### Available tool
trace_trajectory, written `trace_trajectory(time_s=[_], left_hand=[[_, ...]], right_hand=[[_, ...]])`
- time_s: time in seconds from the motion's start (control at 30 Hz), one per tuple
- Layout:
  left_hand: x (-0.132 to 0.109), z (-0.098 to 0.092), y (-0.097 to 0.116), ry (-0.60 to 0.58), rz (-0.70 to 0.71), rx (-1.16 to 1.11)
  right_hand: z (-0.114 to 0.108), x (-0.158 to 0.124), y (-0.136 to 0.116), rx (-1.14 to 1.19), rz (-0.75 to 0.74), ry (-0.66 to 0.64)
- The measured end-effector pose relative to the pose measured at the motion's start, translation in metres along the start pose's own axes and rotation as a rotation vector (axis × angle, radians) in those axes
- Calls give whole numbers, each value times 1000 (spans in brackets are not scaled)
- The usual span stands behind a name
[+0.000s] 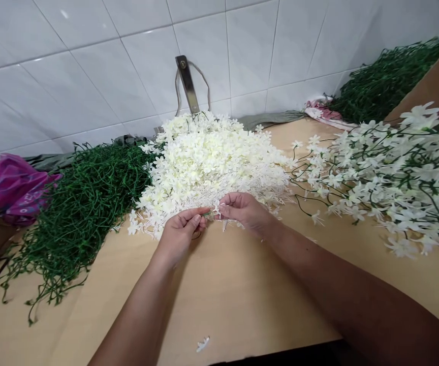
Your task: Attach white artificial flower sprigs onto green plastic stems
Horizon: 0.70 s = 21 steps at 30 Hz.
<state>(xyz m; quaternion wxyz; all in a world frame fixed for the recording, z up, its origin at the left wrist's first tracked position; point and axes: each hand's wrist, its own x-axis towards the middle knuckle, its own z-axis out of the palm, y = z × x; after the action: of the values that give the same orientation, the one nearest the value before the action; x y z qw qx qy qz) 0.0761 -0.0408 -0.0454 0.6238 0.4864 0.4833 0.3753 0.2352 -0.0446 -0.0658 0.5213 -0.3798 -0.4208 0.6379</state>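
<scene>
My left hand (183, 229) pinches a thin green stem (206, 214) near the front edge of a large heap of white flowers (208, 152). Close against its fingertips, my right hand (242, 211) pinches a small white flower (216, 206). The stem's tip and the flower meet or nearly meet between the hands; the exact contact is too small to tell. Left of the heap lies a pile of green stems (97, 188). Flowers on green stems (387, 178) are piled at the right.
A pink-purple bag (17, 185) sits at the far left. Behind the heap, a dark metal strip (187, 84) leans near the tiled wall (135, 66). More green stems (395, 76) are at the back right beside cardboard (429, 81). A white scrap (203, 344) lies on the table (234, 305).
</scene>
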Motion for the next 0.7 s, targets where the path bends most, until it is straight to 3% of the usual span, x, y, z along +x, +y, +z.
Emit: trace_trajectory(time_s=[0.3,0.7], left_hand=[[1,-2,-7,-20,141,59],[-1,1,-6,-72,101,67]], right_hand=[[13,-6,-1,-21,5,44],[18,-9,-1,94,7,3]])
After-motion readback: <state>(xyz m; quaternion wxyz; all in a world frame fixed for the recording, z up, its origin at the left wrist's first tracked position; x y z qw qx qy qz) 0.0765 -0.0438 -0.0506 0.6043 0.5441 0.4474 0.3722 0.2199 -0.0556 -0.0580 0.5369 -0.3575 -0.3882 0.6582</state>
